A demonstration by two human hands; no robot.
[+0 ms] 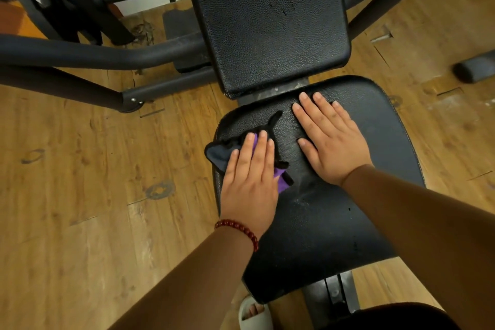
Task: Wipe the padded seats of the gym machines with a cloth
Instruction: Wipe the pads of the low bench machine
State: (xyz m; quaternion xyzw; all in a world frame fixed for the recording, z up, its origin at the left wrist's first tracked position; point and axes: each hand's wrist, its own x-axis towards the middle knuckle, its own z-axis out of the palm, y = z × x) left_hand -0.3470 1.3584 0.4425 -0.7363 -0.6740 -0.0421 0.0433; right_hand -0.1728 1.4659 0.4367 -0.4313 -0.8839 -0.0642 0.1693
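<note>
most of the cloth (pixel 218 154) is hiding under the left hand (pixel 249 182), at the left edge of the seat (pixel 321 222). that hand is pressing it down with flat, straight fingers. the right hand (pixel 329 142) is lying flat on the seat, holding nothing. the cloth is showing dark and purple bits.

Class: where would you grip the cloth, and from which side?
Pinch the loose dark corner of the cloth jutting past the left hand at the left edge of the seat pad. Come from the left: it seems free there; the rest lies flat under the hand.
</note>
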